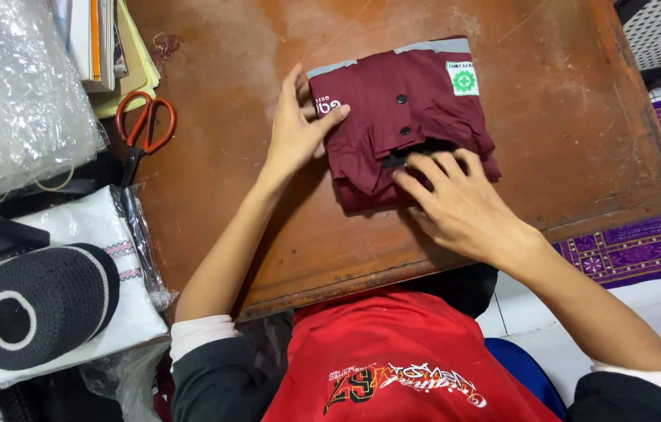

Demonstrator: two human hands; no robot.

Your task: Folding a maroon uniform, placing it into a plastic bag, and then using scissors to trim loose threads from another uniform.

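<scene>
A folded maroon shirt (404,117) with grey trim, black buttons and a white-and-green patch lies on a brown wooden table (268,211). My left hand (297,129) presses flat against the shirt's left edge, thumb resting on the cloth. My right hand (455,199) lies on the near edge of the shirt, fingers spread and pushing on the fold by the collar. Neither hand grips anything.
Orange-handled scissors (143,125) lie at the table's left edge beside a stack of books (107,47). A black-and-white knitted cap (41,301) rests on folded white cloth in plastic. Clear plastic wrap (10,86) fills the far left. A purple patterned rug (659,227) covers the floor at right.
</scene>
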